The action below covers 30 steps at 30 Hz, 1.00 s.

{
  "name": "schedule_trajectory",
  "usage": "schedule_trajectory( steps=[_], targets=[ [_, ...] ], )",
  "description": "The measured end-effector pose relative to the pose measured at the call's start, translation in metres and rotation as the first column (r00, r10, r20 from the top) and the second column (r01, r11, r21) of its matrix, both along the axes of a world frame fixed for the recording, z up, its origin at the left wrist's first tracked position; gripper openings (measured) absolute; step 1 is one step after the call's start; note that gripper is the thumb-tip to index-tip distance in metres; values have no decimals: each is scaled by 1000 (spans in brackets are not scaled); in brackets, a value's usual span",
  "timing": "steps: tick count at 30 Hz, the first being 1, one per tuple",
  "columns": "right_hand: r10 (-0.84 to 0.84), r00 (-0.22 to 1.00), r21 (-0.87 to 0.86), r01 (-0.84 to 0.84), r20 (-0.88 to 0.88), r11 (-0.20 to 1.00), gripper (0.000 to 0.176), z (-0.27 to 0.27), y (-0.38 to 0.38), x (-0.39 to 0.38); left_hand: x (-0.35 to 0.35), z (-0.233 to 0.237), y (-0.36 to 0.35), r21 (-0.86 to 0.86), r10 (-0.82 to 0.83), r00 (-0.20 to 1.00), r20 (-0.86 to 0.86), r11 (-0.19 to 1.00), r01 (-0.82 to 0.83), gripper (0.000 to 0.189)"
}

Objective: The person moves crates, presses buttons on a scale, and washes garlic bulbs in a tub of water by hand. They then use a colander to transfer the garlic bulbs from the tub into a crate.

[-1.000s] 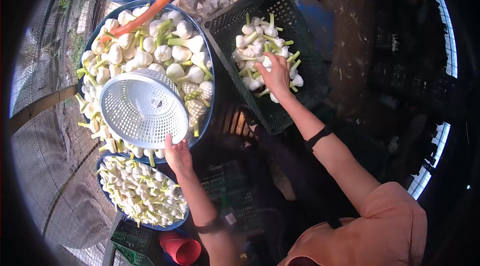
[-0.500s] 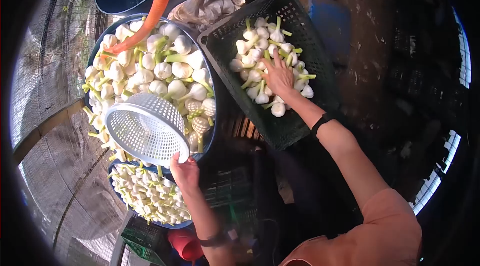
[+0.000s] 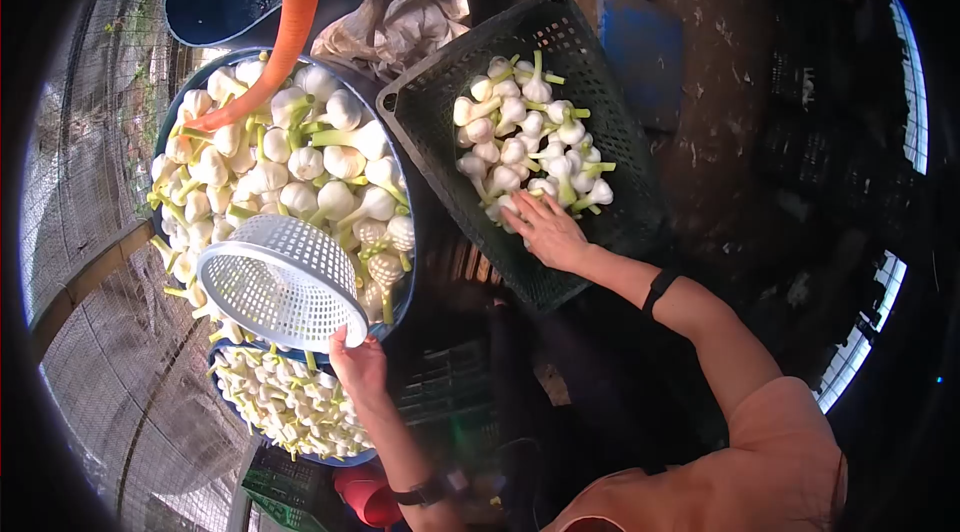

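White, green-stemmed garlic bulbs (image 3: 571, 132) lie freshly uncovered, the spread-fingered right hand (image 3: 555, 235) now at their near edge, left hand (image 3: 360, 368) gripping a round white plastic colander (image 3: 300, 247).

Our left hand (image 3: 359, 372) grips a tilted white basket (image 3: 285, 282). Our right hand (image 3: 550, 234) touches garlic bulbs (image 3: 534, 140) in a dark crate (image 3: 545, 32).

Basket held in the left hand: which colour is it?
The basket is whitish grey; the head view shows it.
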State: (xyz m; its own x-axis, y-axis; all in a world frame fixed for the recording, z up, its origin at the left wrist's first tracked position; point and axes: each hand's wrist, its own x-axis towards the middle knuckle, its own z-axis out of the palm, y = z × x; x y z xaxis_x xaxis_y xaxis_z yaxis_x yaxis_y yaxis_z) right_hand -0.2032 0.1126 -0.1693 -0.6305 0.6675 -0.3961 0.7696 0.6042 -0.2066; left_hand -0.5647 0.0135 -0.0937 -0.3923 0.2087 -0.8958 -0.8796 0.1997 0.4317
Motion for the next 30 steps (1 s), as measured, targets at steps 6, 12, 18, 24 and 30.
schedule_trajectory(
  steps=[6, 12, 18, 24, 30],
  targets=[
    [-657, 644, -235, 620, -392, 748, 19, 15, 122, -25, 0, -1, -3, 20, 4, 1000, 30, 1000, -5, 14],
    [-902, 401, -226, 875, -157, 428, 32, -62, 242, -41, 1, -1, -6, 31, -8, 1000, 5, 999, 8, 21],
    [-732, 582, -28, 776, -355, 631, 23, -92, 224, -46, 6, 3, 1, -5, 38, 999, 2, 999, -38, 17],
    [-720, 499, -18, 816, -483, 577, 14, -99, 224, -48, 9, 8, 4, -9, 37, 999, 22, 999, -36, 16],
    [-662, 520, -52, 764, -539, 643, 13, -113, 235, -38, 12, 4, 3, 4, 47, 998, 33, 999, -47, 13]
  ],
)
